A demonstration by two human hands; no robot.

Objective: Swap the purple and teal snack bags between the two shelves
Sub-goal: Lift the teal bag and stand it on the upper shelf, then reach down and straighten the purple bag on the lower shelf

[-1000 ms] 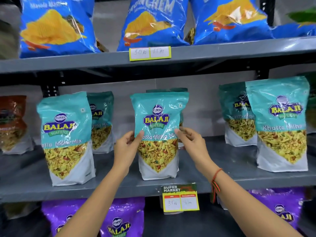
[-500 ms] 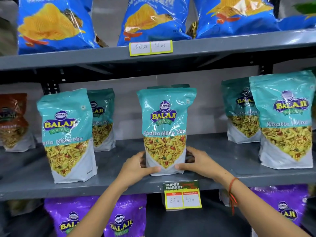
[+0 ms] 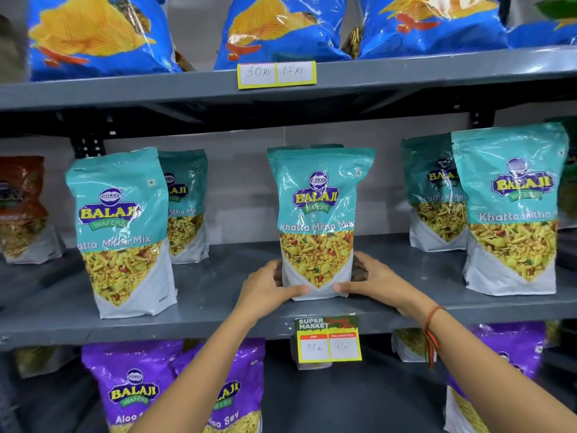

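1. A teal snack bag marked "Khatta Mitha Mix" stands upright on the middle shelf, directly above the yellow price tag clipped to that shelf's front edge.
2. The left hand is wrapped around the bag's lower left corner, thumb across the white front panel and the other fingers out of sight behind the bag, so the grip is clamped on the bag.
3. The right hand mirrors it at the lower right corner, thumb on the front, the rest curled round the side, likewise clamped on the bag; a red thread band circles that wrist.
4. A second teal pack seems to stand right behind the held one, though only a sliver of its top shows.
5. More teal bags stand left and right of the price tag on the same shelf.
6. Purple snack bags sit on the lower shelf, below and left of the price tag; another purple one is below and right of it.
7. Blue chip bags fill the top shelf, well above the tag.
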